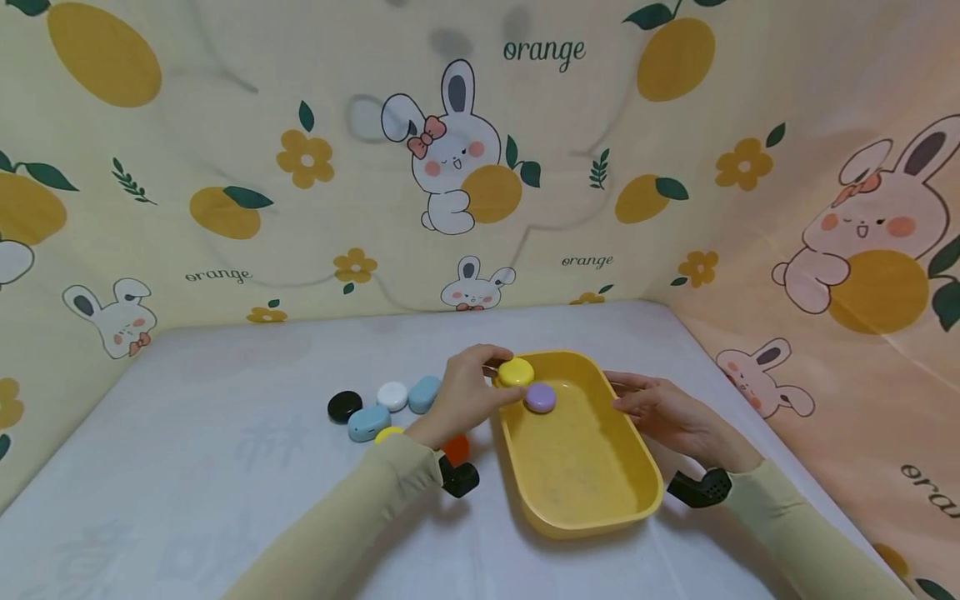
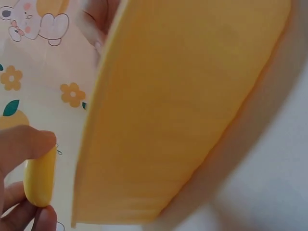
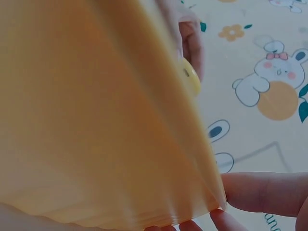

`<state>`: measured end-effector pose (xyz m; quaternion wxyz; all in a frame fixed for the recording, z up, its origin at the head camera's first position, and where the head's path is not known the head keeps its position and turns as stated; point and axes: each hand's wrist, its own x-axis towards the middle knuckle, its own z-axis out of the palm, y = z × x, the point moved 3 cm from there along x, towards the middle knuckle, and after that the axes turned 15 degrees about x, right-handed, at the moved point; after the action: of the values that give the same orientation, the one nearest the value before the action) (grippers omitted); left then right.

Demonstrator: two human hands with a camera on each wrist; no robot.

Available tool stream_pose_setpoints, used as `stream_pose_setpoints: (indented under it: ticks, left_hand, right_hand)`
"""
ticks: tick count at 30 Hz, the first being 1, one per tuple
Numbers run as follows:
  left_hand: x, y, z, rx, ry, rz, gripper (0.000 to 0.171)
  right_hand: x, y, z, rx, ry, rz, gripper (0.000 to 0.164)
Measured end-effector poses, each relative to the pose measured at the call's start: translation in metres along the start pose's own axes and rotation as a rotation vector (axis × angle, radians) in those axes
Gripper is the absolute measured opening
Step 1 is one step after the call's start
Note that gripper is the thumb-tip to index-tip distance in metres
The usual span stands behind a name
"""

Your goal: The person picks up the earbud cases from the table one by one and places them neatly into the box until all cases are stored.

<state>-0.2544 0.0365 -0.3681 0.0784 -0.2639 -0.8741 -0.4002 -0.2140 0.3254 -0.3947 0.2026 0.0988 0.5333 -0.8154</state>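
Observation:
My left hand (image 1: 472,390) pinches a yellow earbud case (image 1: 516,372) between thumb and fingers, over the far left corner of a deep yellow tray (image 1: 592,442). The left wrist view has that yellow case edge-on, apart from the tray's rim. A small slot shows on its side in the right wrist view. Inside the tray, near the same corner, lies a purple case (image 1: 541,397). My right hand (image 1: 686,417) grips the tray's right side, thumb at the rim and fingertips (image 3: 190,225) under its lower edge.
Left of the tray, several similar cases lie on the white-covered table: black (image 1: 345,407), white (image 1: 392,396), two blue (image 1: 369,423), a partly hidden yellow (image 1: 388,434) and an orange (image 1: 456,450) behind my left wrist. Printed cloth (image 1: 300,233) hangs behind and to the right.

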Motion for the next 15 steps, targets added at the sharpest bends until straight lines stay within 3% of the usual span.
stream_pose_setpoints:
  ticks: [15]
  left_hand:
    - [0.0043, -0.0017, 0.0102, 0.054, -0.016, 0.011, 0.047]
  right_hand:
    - [0.0015, 0.0007, -0.0005, 0.000, 0.020, -0.003, 0.071]
